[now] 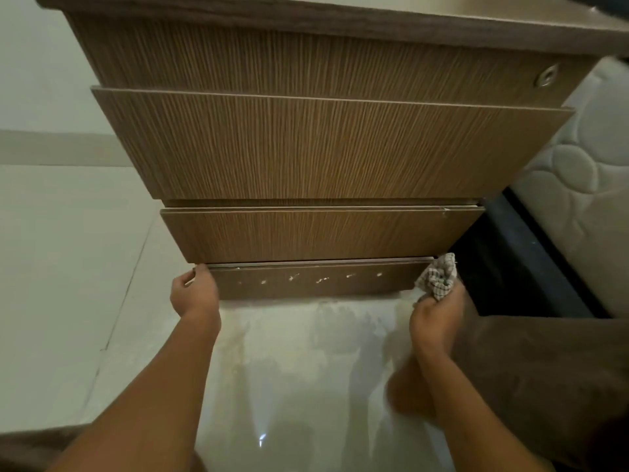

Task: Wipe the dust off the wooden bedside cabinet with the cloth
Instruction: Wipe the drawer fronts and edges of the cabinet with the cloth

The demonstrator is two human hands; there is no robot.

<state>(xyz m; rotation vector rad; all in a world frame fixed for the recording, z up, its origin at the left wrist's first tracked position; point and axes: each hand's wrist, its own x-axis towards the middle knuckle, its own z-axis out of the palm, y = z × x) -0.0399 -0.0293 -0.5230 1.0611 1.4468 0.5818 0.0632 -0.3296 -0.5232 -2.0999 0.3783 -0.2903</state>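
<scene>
The wooden bedside cabinet fills the upper view, seen from above its front, with stacked drawer fronts and a dark plinth at the floor. White specks dot the plinth. My left hand grips the plinth's left end, thumb on its top edge. My right hand grips a bunched checked cloth against the plinth's right end.
Pale glossy floor tiles lie below the cabinet, with dusty smears near the plinth. A white quilted mattress on a dark bed base stands right of the cabinet. My bare foot and brown clothing are at lower right.
</scene>
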